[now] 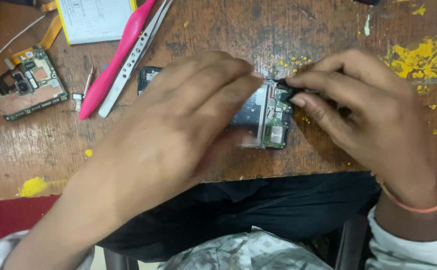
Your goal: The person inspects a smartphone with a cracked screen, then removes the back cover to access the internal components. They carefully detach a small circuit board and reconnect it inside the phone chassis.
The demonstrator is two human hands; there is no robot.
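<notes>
An opened phone (266,117) with its back off lies on the worn wooden table (218,30), its green circuit board and metal shield showing at the right end. My left hand (188,120) lies over most of the phone and presses it down, with fingertips near the top right corner. My right hand (368,115) pinches a small black part (289,92) at the phone's top right corner between thumb and fingers. Most of the phone's body is hidden under my left hand.
A pink pry tool (113,65) and metal tweezers (133,55) lie at the upper left. A loose circuit board (26,82) with an orange flex cable sits at far left, a white battery (96,20) above. Yellow paint stains (423,55) mark the right side.
</notes>
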